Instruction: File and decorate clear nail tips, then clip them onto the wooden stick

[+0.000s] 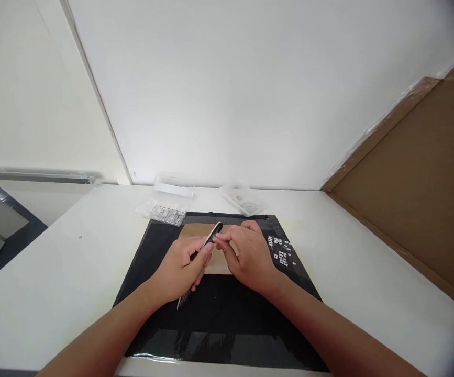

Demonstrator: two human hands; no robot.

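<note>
Gripping a slim, black, white-edged object (pixel 218 229) in our left hand (pixel 185 265), we hold it slanted, partly over a tan rectangular sheet (pixel 219 266) on a glossy black mat (pixel 227 309). Our right hand (pixel 251 255) gathers its fingertips near the upper end; whether they pinch anything, we cannot tell. Small white rectangular pieces (pixel 283 257) lie at right; a clear plastic tray (pixel 230 195) sits behind on the white desk (pixel 54 293).

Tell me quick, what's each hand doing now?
Left hand: closed, holding a long dark object with a white edge.
Right hand: pinched near its upper end; can't tell if holding anything.
</note>
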